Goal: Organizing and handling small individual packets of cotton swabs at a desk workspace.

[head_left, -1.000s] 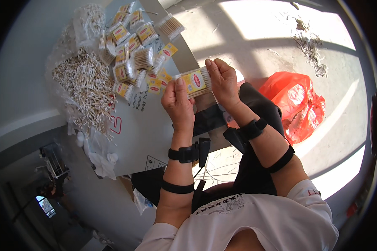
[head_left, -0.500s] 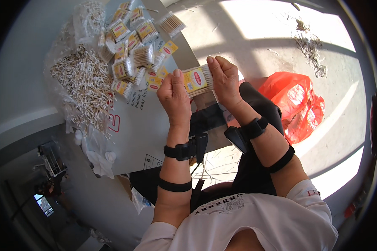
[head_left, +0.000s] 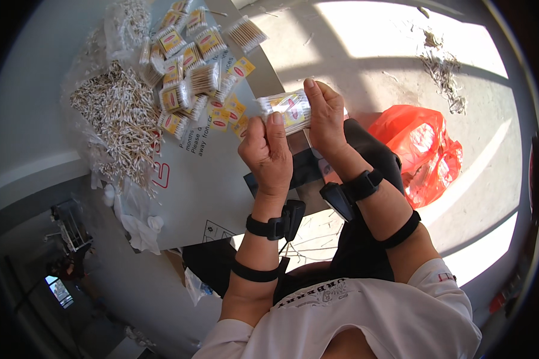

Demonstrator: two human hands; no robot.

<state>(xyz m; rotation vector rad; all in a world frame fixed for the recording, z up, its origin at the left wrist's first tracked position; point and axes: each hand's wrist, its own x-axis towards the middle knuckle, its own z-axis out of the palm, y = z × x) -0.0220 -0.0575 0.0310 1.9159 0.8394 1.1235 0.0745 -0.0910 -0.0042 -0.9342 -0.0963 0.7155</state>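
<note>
Glossy clear packet of cotton swabs (head_left: 285, 108), yellow label upward, slightly tilted between both hands (head_left: 269, 149)

The left hand (head_left: 268, 152) has been drawn closer to the right hand (head_left: 327, 116) and toward the body, its thumb shifted from the left end of the swab packet (head_left: 286, 105) to the near edge. Cotton tips (head_left: 262, 106) have been uncovered beyond that thumb — and the yellow label (head_left: 294, 111), between the hands, is partly whitened by glare.
</note>
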